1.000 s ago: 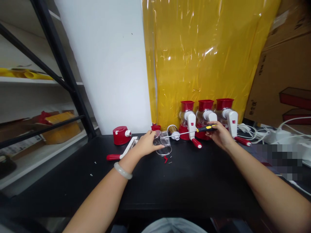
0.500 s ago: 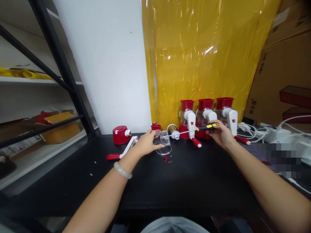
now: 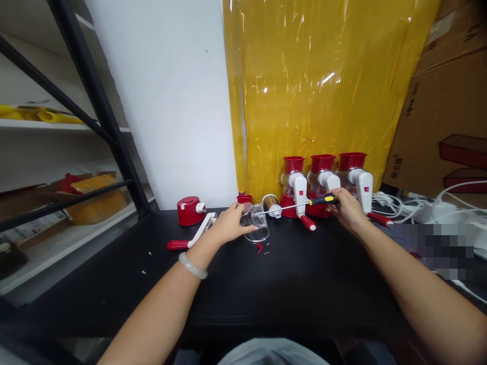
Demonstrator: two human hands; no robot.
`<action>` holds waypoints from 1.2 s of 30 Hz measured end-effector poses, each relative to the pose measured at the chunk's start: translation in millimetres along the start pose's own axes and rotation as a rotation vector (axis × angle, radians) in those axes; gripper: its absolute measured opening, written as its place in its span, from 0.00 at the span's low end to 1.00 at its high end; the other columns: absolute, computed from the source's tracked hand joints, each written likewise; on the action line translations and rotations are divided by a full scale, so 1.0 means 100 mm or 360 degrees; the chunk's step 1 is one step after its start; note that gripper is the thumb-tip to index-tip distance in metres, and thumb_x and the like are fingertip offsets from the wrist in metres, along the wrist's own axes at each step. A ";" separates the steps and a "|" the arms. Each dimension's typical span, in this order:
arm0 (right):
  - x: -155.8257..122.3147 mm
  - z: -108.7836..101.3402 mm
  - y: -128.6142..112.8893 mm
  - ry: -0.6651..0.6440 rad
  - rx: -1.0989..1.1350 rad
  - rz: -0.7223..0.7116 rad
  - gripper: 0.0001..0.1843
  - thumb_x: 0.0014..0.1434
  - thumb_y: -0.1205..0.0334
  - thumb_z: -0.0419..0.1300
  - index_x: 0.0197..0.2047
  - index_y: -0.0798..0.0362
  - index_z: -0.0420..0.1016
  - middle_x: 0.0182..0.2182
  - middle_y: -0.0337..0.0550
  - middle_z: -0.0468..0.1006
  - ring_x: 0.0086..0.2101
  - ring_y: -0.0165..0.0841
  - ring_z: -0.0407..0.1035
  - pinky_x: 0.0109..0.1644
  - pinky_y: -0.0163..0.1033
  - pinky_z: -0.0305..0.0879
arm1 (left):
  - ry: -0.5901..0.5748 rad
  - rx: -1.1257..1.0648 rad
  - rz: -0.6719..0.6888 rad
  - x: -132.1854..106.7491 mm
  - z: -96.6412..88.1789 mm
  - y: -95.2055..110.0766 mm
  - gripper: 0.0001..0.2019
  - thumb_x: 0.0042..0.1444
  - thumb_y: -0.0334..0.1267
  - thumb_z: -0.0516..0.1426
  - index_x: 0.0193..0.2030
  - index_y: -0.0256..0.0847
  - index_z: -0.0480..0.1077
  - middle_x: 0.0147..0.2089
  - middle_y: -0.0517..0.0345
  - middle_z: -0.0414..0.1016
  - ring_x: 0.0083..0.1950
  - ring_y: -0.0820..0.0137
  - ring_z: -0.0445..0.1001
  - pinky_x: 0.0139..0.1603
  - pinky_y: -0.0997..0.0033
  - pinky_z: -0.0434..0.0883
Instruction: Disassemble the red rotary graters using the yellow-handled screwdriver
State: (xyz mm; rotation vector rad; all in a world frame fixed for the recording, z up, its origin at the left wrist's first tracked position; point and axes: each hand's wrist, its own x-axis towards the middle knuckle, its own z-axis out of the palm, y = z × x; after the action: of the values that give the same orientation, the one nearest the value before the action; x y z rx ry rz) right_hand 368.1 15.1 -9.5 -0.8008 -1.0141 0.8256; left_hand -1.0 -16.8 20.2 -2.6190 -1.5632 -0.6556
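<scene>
My left hand [image 3: 231, 223] grips a clear plastic grater housing [image 3: 258, 234] on the black tabletop, fingers over its far side and thumb along the near side. In my right hand [image 3: 345, 207] is a screwdriver [image 3: 322, 200] with a yellow and black handle, its fingers closed round the handle's end. The long shaft points left and its tip meets the housing's right side. A small red plastic piece [image 3: 259, 248] and a couple of tiny screws [image 3: 267, 253] lie just in front. Behind the housing sits a drum grater cone [image 3: 272, 205].
Three red and white rotary graters [image 3: 299, 187] stand along the back right. A red grater base [image 3: 189, 210] and a white crank with red handle [image 3: 190, 243] lie at left. White cables [image 3: 395, 208] tangle at right, beside a large cardboard box [image 3: 441, 111]. A shelf rack [image 3: 95, 101] borders the left.
My right hand has shifted its fingers slightly on the screwdriver handle. The left hand and the housing stay in place.
</scene>
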 end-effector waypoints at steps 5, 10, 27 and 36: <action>-0.04 0.05 -0.05 -0.0021 0.0210 0.0033 0.08 0.42 0.59 0.65 0.29 0.47 0.72 0.22 0.36 0.69 0.22 0.30 0.64 0.22 0.36 0.63 | -0.0026 -0.0003 -0.0023 0.00 -0.01 0.02 0.32 0.51 0.64 0.59 0.53 0.41 0.65 0.49 0.48 0.70 0.46 0.55 0.74 0.41 0.60 0.70; -0.07 0.06 -0.07 -0.0029 0.0330 0.0076 0.09 0.39 0.61 0.64 0.28 0.49 0.72 0.24 0.37 0.70 0.25 0.30 0.65 0.26 0.36 0.66 | -0.0008 0.0001 0.0000 -0.01 -0.01 0.01 0.32 0.52 0.64 0.59 0.53 0.41 0.65 0.49 0.48 0.70 0.47 0.55 0.74 0.42 0.60 0.70; -0.02 0.01 -0.02 -0.0004 0.0178 0.0052 0.09 0.40 0.62 0.62 0.29 0.49 0.77 0.29 0.40 0.75 0.29 0.33 0.68 0.27 0.36 0.68 | -0.0028 0.0007 -0.0023 -0.01 -0.02 0.01 0.32 0.51 0.64 0.59 0.54 0.41 0.65 0.50 0.47 0.70 0.48 0.53 0.74 0.43 0.58 0.71; 0.00 -0.01 -0.01 -0.0019 0.0122 0.0023 0.15 0.51 0.48 0.60 0.31 0.51 0.78 0.28 0.42 0.77 0.25 0.32 0.70 0.27 0.38 0.69 | -0.0016 -0.0014 -0.0023 0.00 -0.01 0.00 0.32 0.51 0.64 0.59 0.54 0.42 0.66 0.49 0.48 0.70 0.47 0.54 0.74 0.43 0.59 0.71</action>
State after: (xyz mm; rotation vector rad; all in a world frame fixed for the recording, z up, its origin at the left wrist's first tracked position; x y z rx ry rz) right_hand 369.6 14.5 -8.8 -0.7395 -0.9822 0.8774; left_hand -1.4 -17.5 20.9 -2.6239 -1.5867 -0.6527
